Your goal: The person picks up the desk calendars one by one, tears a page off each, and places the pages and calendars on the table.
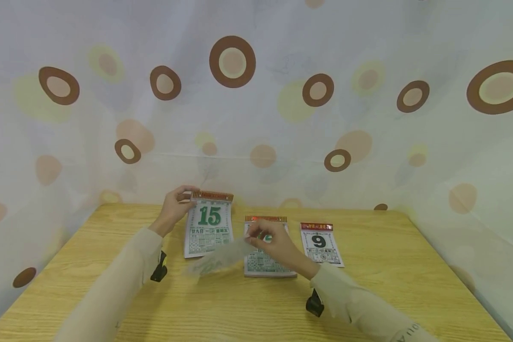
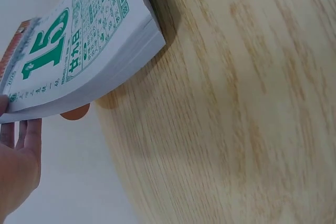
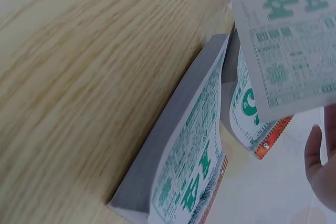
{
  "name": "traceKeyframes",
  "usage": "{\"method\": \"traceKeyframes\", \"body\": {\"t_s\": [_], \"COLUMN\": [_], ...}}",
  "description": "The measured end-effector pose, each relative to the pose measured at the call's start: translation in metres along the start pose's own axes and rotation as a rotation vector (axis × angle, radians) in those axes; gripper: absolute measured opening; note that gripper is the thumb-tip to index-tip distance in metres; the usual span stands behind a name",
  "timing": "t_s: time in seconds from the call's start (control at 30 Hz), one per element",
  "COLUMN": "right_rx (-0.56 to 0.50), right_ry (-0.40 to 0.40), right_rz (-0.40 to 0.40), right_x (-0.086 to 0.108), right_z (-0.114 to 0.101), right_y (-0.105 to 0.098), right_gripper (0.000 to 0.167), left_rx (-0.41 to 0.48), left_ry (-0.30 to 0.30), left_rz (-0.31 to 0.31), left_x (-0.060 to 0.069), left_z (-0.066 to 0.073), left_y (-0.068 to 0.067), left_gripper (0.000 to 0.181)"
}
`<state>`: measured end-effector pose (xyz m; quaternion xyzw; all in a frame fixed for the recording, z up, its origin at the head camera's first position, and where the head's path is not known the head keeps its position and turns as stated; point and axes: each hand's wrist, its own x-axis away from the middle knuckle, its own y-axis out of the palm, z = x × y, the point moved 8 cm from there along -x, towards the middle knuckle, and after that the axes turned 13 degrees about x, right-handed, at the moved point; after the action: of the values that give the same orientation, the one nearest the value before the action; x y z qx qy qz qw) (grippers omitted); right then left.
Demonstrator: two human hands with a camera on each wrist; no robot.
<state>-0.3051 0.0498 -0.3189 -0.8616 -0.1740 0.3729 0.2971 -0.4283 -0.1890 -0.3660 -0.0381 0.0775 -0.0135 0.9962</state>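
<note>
My left hand grips the upper left edge of the left calendar pad, which shows a green 15. The left wrist view has its thumb over the front of the thick pad and the other fingers behind. Between thumb and fingers, my right hand pinches a thin loose sheet, blurred in the head view. This sheet bears large green digits. Below the right hand lies the middle calendar pad, partly hidden; its green 14 shows in the right wrist view.
A smaller calendar with a black 9 and a red top lies to the right of the middle pad. All rest on a wooden table. A patterned curtain hangs behind the table's back edge.
</note>
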Motion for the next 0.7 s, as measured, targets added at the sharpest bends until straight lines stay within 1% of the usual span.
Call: {"method": "traceKeyframes", "body": {"t_s": [0.17, 0.27, 0.4, 0.5, 0.57, 0.7], "right_rx": [-0.026, -0.013, 0.007, 0.022, 0.031, 0.033], "right_ry": [-0.078, -0.130, -0.169, -0.183, -0.189, -0.175], "right_rz": [-0.142, -0.186, -0.229, -0.277, -0.320, -0.396], "right_x": [0.004, 0.007, 0.011, 0.013, 0.015, 0.018], "right_z": [-0.001, 0.002, 0.013, 0.019, 0.021, 0.022], "right_y": [0.011, 0.018, 0.029, 0.037, 0.041, 0.049], "right_gripper": [0.007, 0.008, 0.008, 0.006, 0.004, 0.003], "left_rx": [-0.015, -0.035, -0.055, -0.058, -0.069, -0.096], "left_ry": [0.018, 0.023, 0.015, 0.002, 0.005, 0.001], "left_rz": [-0.049, -0.084, -0.118, -0.134, -0.145, -0.151], "left_x": [0.001, 0.001, 0.000, -0.001, -0.002, -0.002], "left_z": [0.000, -0.003, -0.006, -0.009, -0.010, -0.013], "left_y": [0.003, 0.004, 0.005, 0.005, 0.005, 0.004], "left_gripper": [0.044, 0.047, 0.051, 0.054, 0.055, 0.058]}}
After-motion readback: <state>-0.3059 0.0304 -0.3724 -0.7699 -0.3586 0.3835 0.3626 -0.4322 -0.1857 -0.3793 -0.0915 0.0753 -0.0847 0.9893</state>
